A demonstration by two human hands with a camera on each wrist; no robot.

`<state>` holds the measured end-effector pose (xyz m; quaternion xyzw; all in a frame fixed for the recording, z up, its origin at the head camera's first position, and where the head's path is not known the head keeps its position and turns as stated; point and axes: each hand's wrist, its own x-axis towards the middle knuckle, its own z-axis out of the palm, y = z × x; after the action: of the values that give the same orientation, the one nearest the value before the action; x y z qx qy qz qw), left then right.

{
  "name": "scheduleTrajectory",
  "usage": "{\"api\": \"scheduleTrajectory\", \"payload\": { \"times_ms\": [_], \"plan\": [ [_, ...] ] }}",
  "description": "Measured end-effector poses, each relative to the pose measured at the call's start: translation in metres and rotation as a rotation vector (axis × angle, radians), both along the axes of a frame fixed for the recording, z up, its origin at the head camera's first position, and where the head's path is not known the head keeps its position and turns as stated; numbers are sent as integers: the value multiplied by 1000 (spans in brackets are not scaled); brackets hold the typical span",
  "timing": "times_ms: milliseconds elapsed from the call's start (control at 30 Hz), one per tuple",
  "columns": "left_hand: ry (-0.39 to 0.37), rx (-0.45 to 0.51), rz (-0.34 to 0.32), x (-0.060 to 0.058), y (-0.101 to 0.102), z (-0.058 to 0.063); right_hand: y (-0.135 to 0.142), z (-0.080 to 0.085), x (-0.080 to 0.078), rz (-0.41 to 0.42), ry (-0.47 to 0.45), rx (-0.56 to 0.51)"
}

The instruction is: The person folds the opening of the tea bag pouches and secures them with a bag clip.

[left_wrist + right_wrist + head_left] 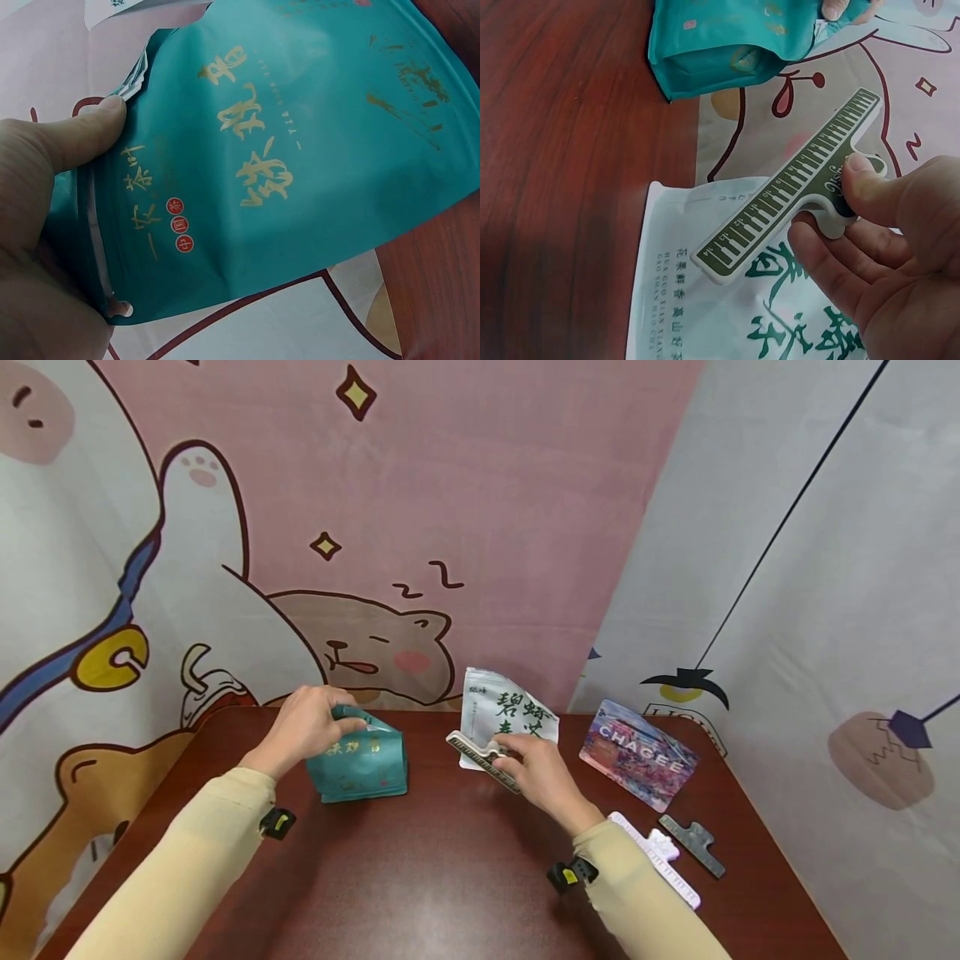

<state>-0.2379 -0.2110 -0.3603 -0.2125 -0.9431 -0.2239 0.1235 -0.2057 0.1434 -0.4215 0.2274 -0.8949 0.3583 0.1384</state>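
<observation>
My left hand pinches the top edge of a teal tea bag with gold lettering, which stands at the back left of the table. In the left wrist view the thumb presses on the folded top of the tea bag. My right hand holds a long clip by its handle, thumb on one side and fingers on the other. Piano keys are printed along the clip. Behind it stands a white tea bag with green characters, partly covered by the right hand and clip.
A colourful CHAGEE pouch lies at the back right of the brown table. Near the right forearm are a white clip and a dark grey clip. A cartoon-printed curtain hangs behind the table.
</observation>
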Motion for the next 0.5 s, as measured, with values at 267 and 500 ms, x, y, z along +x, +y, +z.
{"api": "scheduleTrajectory", "payload": {
  "times_ms": [267, 500],
  "plan": [
    [15, -7, -5, 0, 0, -1, -14, 5, -7, 22, 31, -1],
    [-2, 0, -3, 0, 0, 0, -24, 7, -11, 2, 29, 9]
  ]
}}
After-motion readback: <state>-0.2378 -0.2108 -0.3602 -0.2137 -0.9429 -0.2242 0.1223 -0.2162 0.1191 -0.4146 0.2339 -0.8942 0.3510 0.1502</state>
